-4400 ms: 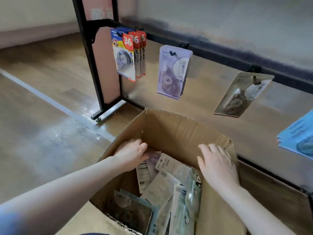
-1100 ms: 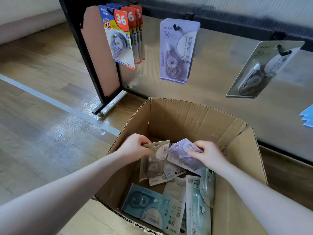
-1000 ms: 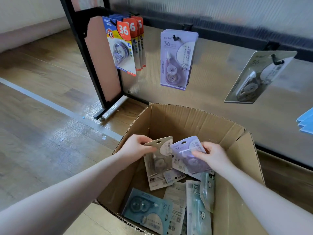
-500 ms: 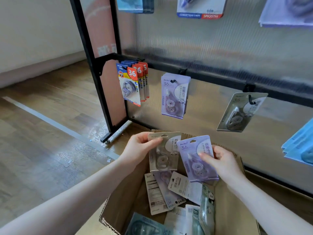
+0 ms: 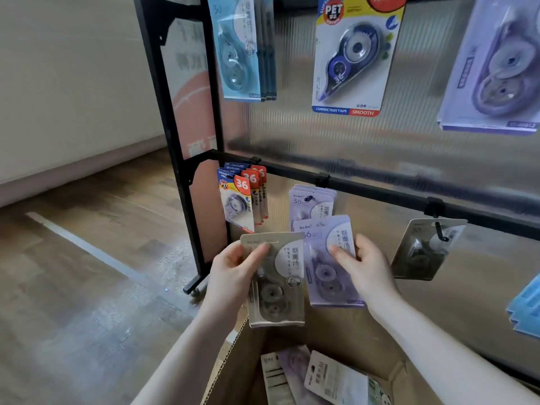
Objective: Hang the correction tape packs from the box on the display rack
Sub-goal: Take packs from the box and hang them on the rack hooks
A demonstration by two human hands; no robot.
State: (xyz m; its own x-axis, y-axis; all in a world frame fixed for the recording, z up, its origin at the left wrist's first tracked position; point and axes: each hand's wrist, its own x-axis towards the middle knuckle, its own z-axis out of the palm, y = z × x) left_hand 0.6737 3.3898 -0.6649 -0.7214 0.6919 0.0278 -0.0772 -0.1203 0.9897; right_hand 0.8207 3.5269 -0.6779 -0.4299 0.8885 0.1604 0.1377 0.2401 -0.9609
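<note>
My left hand (image 5: 232,273) holds a grey correction tape pack (image 5: 276,290) upright by its top left corner. My right hand (image 5: 366,273) holds a purple correction tape pack (image 5: 321,267) beside it, just below the purple packs (image 5: 311,204) hanging on the lower rail (image 5: 380,190) of the display rack. A grey pack (image 5: 423,249) hangs on a hook further right. The cardboard box (image 5: 233,372) stands open below my hands, with several loose packs (image 5: 330,378) inside.
Red and white packs (image 5: 241,200) hang at the lower rail's left end. Higher up hang light blue packs (image 5: 238,48), a blue and white pack (image 5: 352,57) and purple packs (image 5: 496,62). Blue packs (image 5: 526,305) show at the right edge. The rack's black post (image 5: 175,153) stands on the wooden floor.
Both hands have lifted their packs out of the box and up toward the lower rail. My view has tilted up, so the upper row of hanging packs now shows.
</note>
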